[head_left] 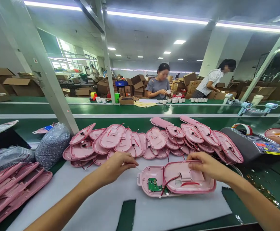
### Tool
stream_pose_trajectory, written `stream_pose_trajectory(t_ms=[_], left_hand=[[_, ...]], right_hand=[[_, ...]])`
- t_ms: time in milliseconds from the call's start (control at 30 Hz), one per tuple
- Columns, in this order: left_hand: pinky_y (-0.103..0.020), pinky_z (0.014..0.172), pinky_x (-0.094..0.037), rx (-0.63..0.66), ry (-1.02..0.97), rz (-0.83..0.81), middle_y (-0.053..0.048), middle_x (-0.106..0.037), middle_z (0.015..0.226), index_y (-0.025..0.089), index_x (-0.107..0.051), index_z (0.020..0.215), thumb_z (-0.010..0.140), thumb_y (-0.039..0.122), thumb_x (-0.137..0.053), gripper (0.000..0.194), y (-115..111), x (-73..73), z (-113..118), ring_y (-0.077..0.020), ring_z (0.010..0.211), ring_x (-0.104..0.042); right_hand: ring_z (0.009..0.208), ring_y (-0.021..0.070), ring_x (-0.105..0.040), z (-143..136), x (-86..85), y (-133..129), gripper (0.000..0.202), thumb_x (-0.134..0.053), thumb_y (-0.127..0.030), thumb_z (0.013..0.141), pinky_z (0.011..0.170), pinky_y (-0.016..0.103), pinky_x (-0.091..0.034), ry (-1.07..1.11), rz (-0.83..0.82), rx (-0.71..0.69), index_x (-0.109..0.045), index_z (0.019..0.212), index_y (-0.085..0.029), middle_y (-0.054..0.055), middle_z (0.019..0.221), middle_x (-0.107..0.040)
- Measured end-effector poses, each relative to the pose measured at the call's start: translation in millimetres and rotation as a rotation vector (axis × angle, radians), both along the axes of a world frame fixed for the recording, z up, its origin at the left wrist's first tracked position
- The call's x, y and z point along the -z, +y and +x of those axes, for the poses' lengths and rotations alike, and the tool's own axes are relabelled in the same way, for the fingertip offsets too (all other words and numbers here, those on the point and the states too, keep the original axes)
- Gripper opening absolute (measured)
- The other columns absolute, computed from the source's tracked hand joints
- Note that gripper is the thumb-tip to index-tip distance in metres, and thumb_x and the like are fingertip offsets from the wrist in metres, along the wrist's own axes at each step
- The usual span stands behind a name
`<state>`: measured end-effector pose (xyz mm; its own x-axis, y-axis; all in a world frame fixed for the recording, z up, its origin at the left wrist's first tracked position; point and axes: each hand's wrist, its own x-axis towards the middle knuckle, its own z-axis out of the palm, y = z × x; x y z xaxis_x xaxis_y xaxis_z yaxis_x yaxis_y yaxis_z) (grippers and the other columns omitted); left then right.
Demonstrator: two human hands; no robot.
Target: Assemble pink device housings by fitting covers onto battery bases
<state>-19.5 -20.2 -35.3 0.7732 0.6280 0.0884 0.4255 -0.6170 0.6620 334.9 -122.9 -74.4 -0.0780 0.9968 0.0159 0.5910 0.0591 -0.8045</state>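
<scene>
Right hand [204,165] grips upper pink shell [207,185], right of green circuit board [152,184], long axis sideways; left hand [120,163], left of board, pinches seemingly thin strand [137,168].

You've got two hands [119,166], two pink shells [207,184] at your right, one green circuit board [153,184], one black machine [247,146], two people [157,88] opposite; piled shells [111,136] uncountable, overlapping.
</scene>
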Motion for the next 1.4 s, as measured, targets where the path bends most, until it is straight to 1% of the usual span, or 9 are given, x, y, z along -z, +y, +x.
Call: stream_pose_trajectory(t_ms=[100, 300, 467, 533, 733, 833, 967, 1233, 1400], left_hand=[[-0.024, 0.071, -0.044, -0.032, -0.128, 0.044, 0.0, -0.07, 0.084, 0.024, -0.074, 0.087, 0.088, 0.031, -0.062, 0.013, -1.7, 3.5, 6.0, -0.0149, 0.077, -0.061], [-0.026, 0.07, -0.045, -0.179, -0.478, -0.106, -0.001, -0.065, 0.08, 0.021, -0.072, 0.079, 0.081, 0.028, -0.072, 0.008, -14.4, 12.7, 44.3, -0.0157, 0.077, -0.059], [-0.033, 0.088, -0.043, -0.201, -0.552, 0.293, -0.004, -0.053, 0.11, 0.023, -0.071, 0.079, 0.082, 0.017, -0.071, 0.007, -25.2, 26.6, 68.5, -0.0197, 0.104, -0.054], [-0.031, 0.086, -0.045, -0.177, -0.58, 0.332, -0.004, -0.055, 0.112, 0.021, -0.067, 0.08, 0.085, 0.016, -0.067, 0.007, -25.6, 35.4, 72.0, -0.0189, 0.104, -0.055], [-0.021, 0.057, -0.045, -0.331, -0.718, -0.158, 0.006, -0.053, 0.077, 0.02, -0.045, 0.089, 0.069, 0.024, -0.083, 0.043, -22.2, 54.1, 74.1, -0.011, 0.064, -0.054], [-0.02, 0.055, -0.044, -0.293, -0.697, -0.147, 0.006, -0.053, 0.077, 0.02, -0.045, 0.086, 0.075, 0.023, -0.076, 0.034, -24.6, 58.0, 75.6, -0.0107, 0.065, -0.054], [-0.023, 0.059, -0.048, -0.281, -0.679, -0.1, 0.003, -0.058, 0.087, 0.02, -0.046, 0.088, 0.078, 0.024, -0.072, 0.027, -29.4, 58.7, 76.7, -0.0131, 0.07, -0.06], [-0.029, 0.075, -0.053, -0.169, -0.588, -0.24, -0.008, -0.063, 0.11, 0.019, -0.051, 0.116, 0.086, 0.032, -0.06, 0.035, -17.0, 63.9, 71.6, -0.0219, 0.096, -0.063], [-0.026, 0.055, -0.049, -0.202, -0.386, -0.304, -0.004, -0.066, 0.081, 0.015, -0.06, 0.096, 0.084, 0.053, -0.057, 0.04, -13.7, 55.5, 76.0, -0.0213, 0.07, -0.062]], right_hand=[[0.078, 0.0176, -0.055, -0.3, -14.4, 2.4, 0.023, -0.057, -0.041, 0.084, 0.07, 0.026, -0.041, -0.019, 0.114, 0.048, -0.062, 0.084, -0.018, 0.001, 0.082, -0.061], [0.082, 0.0187, -0.058, -26.9, -38.5, 7.6, 0.024, -0.055, -0.044, 0.088, 0.072, 0.027, -0.042, -0.084, 0.277, 0.097, -0.064, 0.089, -0.021, 0.002, 0.087, -0.064], [0.079, 0.016, -0.056, -57.2, -35.3, 10.9, 0.018, -0.055, -0.037, 0.089, 0.07, 0.025, -0.042, -0.023, 0.343, 0.059, -0.064, 0.09, -0.021, 0.0, 0.085, -0.063], [0.079, 0.016, -0.056, -59.4, -30.2, 12.9, 0.019, -0.057, -0.037, 0.088, 0.07, 0.025, -0.043, 0.028, 0.338, 0.054, -0.064, 0.09, -0.02, 0.001, 0.085, -0.062], [0.082, 0.0183, -0.059, -58.5, -22.1, 26.2, 0.022, -0.059, -0.039, 0.085, 0.072, 0.027, -0.044, -0.021, 0.249, 0.027, -0.065, 0.093, -0.018, 0.003, 0.089, -0.065], [0.092, 0.0202, -0.061, -77.0, -26.5, 33.7, 0.023, -0.06, -0.035, 0.084, 0.08, 0.03, -0.044, -0.188, 0.291, -0.007, -0.066, 0.102, -0.022, 0.002, 0.101, -0.068], [0.074, 0.0163, -0.061, -103.6, -30.1, 43.8, 0.014, -0.06, -0.025, 0.08, 0.065, 0.027, -0.04, -0.327, 0.314, -0.084, -0.066, 0.093, -0.024, -0.002, 0.086, -0.07], [0.062, 0.0135, -0.058, -100.3, -18.0, 54.1, 0.007, -0.062, -0.019, 0.077, 0.058, 0.025, -0.037, -0.332, 0.411, -0.05, -0.067, 0.082, -0.018, 0.0, 0.073, -0.068], [0.079, 0.019, -0.065, -106.6, -22.5, 51.4, 0.024, -0.066, -0.021, 0.074, 0.068, 0.027, -0.044, -0.38, 0.527, -0.006, -0.068, 0.097, -0.019, 0.003, 0.089, -0.072]])
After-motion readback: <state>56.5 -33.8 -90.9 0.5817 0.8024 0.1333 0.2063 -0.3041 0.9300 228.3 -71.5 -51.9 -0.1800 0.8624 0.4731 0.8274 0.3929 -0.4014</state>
